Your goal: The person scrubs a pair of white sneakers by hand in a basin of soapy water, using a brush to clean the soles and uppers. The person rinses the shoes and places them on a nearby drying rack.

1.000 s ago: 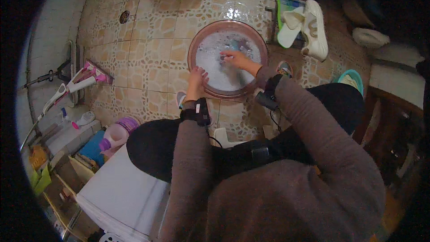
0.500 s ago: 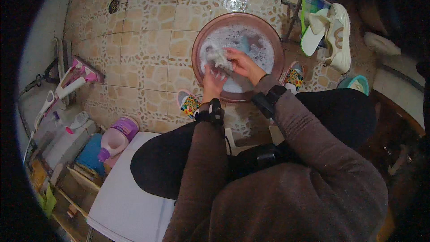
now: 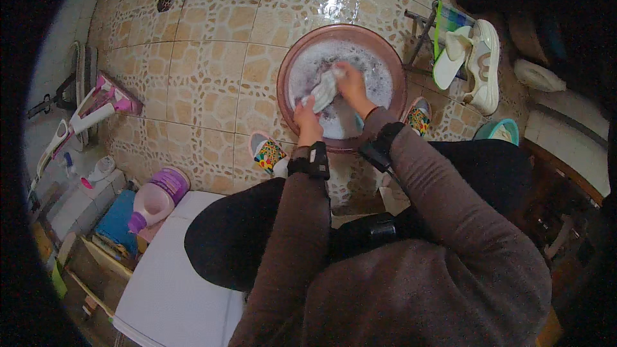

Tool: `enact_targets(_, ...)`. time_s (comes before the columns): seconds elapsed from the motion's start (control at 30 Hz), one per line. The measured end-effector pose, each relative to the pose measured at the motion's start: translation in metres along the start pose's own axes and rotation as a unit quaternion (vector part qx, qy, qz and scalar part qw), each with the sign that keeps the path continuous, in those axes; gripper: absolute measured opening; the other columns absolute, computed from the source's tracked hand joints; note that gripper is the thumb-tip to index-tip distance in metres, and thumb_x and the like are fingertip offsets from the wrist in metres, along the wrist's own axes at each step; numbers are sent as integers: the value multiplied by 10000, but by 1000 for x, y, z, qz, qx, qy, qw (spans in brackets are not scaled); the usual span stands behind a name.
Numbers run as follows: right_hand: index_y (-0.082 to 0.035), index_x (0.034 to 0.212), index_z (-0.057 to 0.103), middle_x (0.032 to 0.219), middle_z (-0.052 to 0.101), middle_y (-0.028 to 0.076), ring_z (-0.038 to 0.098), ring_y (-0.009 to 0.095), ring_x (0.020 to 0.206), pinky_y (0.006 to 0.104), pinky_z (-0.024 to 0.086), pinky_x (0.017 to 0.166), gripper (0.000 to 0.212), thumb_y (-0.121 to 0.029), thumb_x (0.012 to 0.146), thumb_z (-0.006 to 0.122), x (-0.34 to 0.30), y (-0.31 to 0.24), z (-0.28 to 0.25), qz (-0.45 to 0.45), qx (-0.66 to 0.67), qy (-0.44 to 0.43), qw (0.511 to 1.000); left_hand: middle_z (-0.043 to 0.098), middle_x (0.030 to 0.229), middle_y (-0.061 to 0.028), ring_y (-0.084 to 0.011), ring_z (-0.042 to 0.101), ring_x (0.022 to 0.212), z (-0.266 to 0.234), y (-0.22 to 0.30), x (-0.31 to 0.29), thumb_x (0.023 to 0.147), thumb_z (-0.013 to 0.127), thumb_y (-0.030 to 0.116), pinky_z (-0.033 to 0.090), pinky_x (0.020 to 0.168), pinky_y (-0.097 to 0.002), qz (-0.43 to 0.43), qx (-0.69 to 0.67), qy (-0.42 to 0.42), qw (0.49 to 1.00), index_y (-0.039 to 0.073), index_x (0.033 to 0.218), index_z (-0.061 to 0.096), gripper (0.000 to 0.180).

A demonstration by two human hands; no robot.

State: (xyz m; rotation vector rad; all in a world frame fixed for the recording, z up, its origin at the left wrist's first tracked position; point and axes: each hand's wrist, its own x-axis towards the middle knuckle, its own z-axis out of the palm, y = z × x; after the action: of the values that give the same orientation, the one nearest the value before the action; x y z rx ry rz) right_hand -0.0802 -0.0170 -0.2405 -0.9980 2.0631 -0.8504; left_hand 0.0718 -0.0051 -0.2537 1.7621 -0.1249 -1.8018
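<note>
A wide reddish-brown basin (image 3: 401, 80) on the tiled floor holds sudsy water with white foam (image 3: 379, 71). Above the suds, a wet whitish cloth (image 3: 325, 92) is stretched slantwise between my hands. My left hand (image 3: 308, 122) grips its lower end at the near left. At the upper end, my right hand (image 3: 353, 88) closes round the cloth. Its exact kind is hard to make out. Something pale blue shows in the water beneath my right wrist.
Beside the basin at the right, a folding stool (image 3: 421, 42) bears a white-and-green slipper (image 3: 448, 64) next to a white shoe (image 3: 483, 67). A teal tub (image 3: 498, 130) stands nearer. At the left are a purple-labelled bottle (image 3: 157, 198) and a pink-and-white mop (image 3: 106, 106).
The cloth, bunched between my hands before, is now drawn out lengthwise. My right hand has moved slightly up and right. The whole view has shifted a little.
</note>
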Motion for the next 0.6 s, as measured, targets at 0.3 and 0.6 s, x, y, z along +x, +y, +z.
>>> enact_targets(0.3, -82, 1097, 672, 1023, 666, 203, 642, 389, 905, 463, 516, 773, 308, -77, 795, 615, 1, 39, 6, -201, -211, -208, 934, 670, 933, -234, -444, 630, 914, -6, -56, 45, 797, 658, 227, 495, 796, -486, 228, 490, 85, 837, 19, 1061, 665, 336)
enact_targets(0.6, -29, 1078, 684, 916, 677, 9, 615, 93, 781, 245, 486, 642, 212, -70, 871, 667, 18, 36, -55, 130, 361, -16, 923, 683, 851, -119, -239, 621, 698, 19, -20, 24, 973, 559, 249, 492, 648, -398, 284, 178, 144, 931, -16, 1073, 634, 293)
